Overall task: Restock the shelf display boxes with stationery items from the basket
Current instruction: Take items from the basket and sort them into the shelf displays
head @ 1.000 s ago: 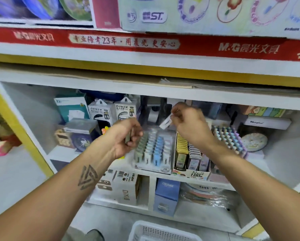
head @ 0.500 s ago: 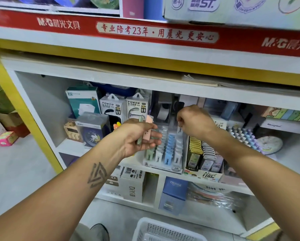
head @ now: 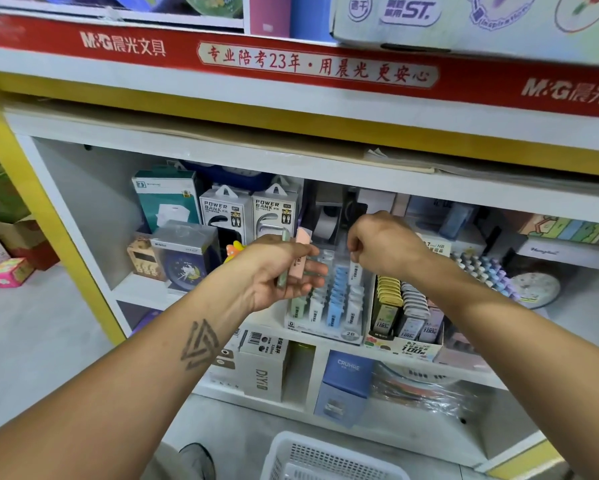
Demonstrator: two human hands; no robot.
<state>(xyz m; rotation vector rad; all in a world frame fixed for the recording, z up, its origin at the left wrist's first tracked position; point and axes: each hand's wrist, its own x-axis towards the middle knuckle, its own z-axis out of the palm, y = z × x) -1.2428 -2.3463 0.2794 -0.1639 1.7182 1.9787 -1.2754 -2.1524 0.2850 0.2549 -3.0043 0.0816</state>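
A clear display box (head: 326,329) on the middle shelf holds rows of small green, white and blue lead cases. My left hand (head: 274,271) hovers at its left side, closed around a pink case (head: 300,259) and a green case (head: 283,268), both standing upright. My right hand (head: 383,242) is over the back of the box, pinching a white case (head: 355,271) that points down into the white row. A second display box (head: 403,342) with yellow and grey lead cases stands right beside it. The white basket (head: 326,459) lies on the floor below.
Power bank packs (head: 249,209), a teal box (head: 168,199) and a boxed clock (head: 183,254) fill the shelf's left. Pastel pens (head: 481,271) and a round clock (head: 535,289) sit right. Boxes (head: 343,382) occupy the lower shelf. The upper shelf edge (head: 291,129) overhangs my hands.
My right hand has lowered the white case from above the shelf items down onto the white row. My left hand stayed put with its cases. The view shifted slightly right and closer.
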